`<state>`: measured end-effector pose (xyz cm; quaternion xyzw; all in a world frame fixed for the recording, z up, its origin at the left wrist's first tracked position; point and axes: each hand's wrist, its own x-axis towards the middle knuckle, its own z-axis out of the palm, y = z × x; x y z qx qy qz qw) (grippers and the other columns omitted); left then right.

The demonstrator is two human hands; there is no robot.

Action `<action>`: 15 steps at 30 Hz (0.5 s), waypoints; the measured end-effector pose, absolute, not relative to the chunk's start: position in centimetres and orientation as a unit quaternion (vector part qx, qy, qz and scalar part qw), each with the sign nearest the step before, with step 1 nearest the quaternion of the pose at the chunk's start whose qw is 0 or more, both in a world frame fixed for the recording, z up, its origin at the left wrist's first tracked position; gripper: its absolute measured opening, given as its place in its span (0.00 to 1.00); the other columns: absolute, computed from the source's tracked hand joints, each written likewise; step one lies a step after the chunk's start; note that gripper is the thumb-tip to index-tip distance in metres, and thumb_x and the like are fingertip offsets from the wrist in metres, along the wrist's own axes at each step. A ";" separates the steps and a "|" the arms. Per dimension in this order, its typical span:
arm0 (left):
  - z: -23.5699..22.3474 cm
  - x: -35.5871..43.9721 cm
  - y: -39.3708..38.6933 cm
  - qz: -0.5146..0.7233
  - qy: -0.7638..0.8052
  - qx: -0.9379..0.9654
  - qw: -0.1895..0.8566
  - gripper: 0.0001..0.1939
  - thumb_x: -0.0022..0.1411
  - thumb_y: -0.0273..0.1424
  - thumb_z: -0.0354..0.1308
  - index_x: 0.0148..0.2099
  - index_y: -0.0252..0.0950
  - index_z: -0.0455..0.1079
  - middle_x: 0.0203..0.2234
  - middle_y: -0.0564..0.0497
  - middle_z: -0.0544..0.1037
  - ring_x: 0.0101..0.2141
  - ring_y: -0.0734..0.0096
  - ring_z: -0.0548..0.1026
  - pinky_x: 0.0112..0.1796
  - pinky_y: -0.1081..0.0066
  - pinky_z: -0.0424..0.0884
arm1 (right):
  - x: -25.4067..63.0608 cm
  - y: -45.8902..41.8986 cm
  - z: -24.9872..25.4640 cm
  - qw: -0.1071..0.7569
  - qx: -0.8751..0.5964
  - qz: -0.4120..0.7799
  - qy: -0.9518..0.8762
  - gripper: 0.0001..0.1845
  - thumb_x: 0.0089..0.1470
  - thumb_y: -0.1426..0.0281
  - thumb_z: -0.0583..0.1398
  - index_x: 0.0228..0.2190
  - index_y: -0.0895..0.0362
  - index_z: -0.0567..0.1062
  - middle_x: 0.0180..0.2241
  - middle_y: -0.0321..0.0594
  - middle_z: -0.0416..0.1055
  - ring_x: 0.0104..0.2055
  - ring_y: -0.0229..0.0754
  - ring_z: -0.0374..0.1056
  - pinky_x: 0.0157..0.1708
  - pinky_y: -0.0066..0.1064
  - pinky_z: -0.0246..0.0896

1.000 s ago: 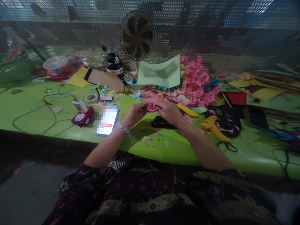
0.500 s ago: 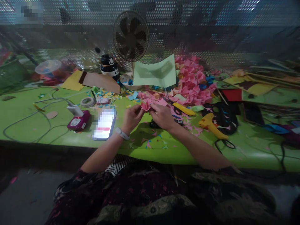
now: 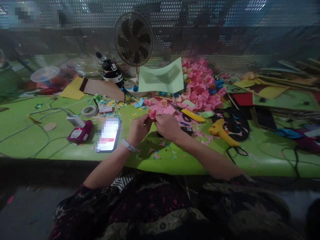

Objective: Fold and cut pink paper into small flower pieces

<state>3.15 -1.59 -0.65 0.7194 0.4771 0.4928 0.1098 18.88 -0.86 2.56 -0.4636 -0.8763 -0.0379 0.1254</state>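
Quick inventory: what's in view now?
Table: one, green, across view
Folded piece: one, pink, above table
Paper pile: one, mostly pink, back right
Fan: one, dark, back
Sheet: one, pale green, beside paper pile
Bottle: one, dark, left of fan
Card: one, brown, back left
Tape roll: one, whitish, left
Phone: one, white screen, left
Plug box: one, purple, left
Glue gun: one, yellow, right
Tool: one, yellow, centre right
Dark slab: one, black, right
Scraps: many, mixed, centre
Other clutter: uncounted, mixed, outer edges
Wristband: one, whitish, left arm
Left hand: one, bare, on folded piece
Right hand: one, bare, on folded piece
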 end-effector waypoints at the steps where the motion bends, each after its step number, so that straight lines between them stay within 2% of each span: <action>1: -0.7 3.2 -1.6 0.484 0.479 0.726 0.094 0.12 0.65 0.33 0.55 0.28 0.35 0.69 0.19 0.54 0.70 0.21 0.77 0.62 0.25 0.74 0.55 | 18.8 -0.9 2.7 0.125 -0.472 -0.026 -0.873 0.16 0.62 0.75 0.50 0.39 0.64 0.77 0.36 0.54 0.77 0.38 0.49 0.69 0.36 0.36 0.52; 7: -0.8 3.3 -1.9 0.437 0.487 0.754 0.057 0.12 0.69 0.32 0.50 0.35 0.36 0.71 0.24 0.49 0.76 0.22 0.74 0.67 0.26 0.73 0.57 | 18.8 -1.0 2.9 0.124 -0.510 -0.004 -0.851 0.16 0.64 0.74 0.49 0.41 0.64 0.76 0.37 0.54 0.78 0.39 0.51 0.71 0.37 0.36 0.53; 15: -0.6 4.5 -3.1 0.279 0.549 0.786 0.054 0.06 0.67 0.26 0.49 0.40 0.35 0.68 0.30 0.43 0.78 0.25 0.65 0.74 0.27 0.69 0.61 | 18.1 -1.6 3.2 0.088 -0.515 0.002 -0.853 0.16 0.60 0.81 0.51 0.43 0.65 0.75 0.39 0.59 0.78 0.43 0.54 0.74 0.39 0.37 0.58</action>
